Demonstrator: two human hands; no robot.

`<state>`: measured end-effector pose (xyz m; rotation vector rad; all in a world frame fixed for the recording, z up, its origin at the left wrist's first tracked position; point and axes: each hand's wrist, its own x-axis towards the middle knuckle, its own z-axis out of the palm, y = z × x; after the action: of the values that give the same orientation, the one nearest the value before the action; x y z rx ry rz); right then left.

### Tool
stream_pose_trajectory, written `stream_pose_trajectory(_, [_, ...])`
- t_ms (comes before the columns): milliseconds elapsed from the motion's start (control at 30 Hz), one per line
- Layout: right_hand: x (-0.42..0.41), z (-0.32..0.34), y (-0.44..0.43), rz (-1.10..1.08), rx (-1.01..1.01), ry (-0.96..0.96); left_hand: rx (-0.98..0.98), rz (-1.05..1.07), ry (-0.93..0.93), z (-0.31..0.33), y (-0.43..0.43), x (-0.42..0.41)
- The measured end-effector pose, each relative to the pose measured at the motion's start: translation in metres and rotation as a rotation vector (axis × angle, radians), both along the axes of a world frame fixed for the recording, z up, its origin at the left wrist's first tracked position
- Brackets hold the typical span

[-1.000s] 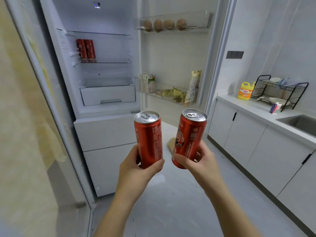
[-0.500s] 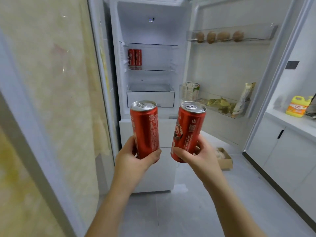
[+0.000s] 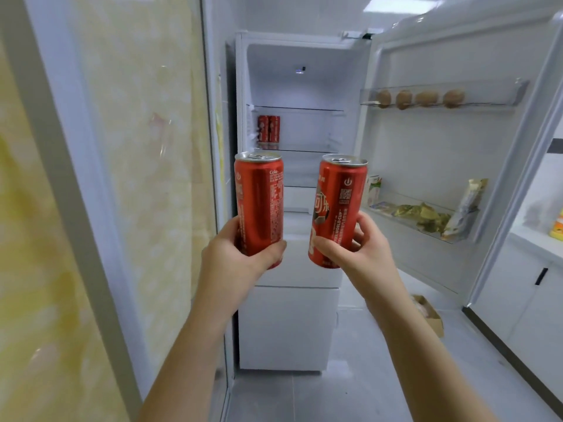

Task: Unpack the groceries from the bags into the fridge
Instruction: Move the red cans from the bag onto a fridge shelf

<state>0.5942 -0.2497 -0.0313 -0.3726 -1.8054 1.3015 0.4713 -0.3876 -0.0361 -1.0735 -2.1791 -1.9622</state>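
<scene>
Left hand [image 3: 240,263] grips a red can [image 3: 259,205] round its lower half, fingers curled behind it and thumb [image 3: 271,254] across the front; can upright. Right hand [image 3: 365,260] holds a second red can [image 3: 338,208] near its base, thumb in front, fingers [image 3: 362,226] wrapped round the far side; this one tilts slightly, top leaning right. The cans are side by side, apart, not touching, both in the air in front of the open fridge [image 3: 289,324]. Inside, two more red cans [image 3: 269,128] stand together at the left end of a glass shelf [image 3: 310,149]. Fridge door [image 3: 426,147] is swung open to the right: upper door rack [image 3: 487,100] carries four brown round items [image 3: 423,99]. The lower door rack [image 3: 457,236] has a carton [image 3: 374,190], green packets [image 3: 423,213] and a tall pale packet [image 3: 466,205] leaning at its right end. Cardboard box [image 3: 429,315] on the floor below the door. Yellow bottle [image 3: 557,223] on the tabletop [image 3: 536,242] at far right, cut off by the frame edge.
</scene>
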Motion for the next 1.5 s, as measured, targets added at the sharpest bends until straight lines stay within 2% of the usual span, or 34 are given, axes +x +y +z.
stream_pose_trajectory(533, [0.025,0.054,0.039,0.032,0.067,0.099,0.055,-0.017,0.051,0.046,0.039,0.026])
stream_pose_trajectory(1133, [0.036,0.042,0.083,0.06,0.049,0.064,0.01,0.015,0.092,0.046,0.073,0.046])
stream_pose_trajectory(1500, [0.007,0.029,0.126,0.061,0.037,0.032,0.021,0.013,0.048,0.032,0.114,0.008])
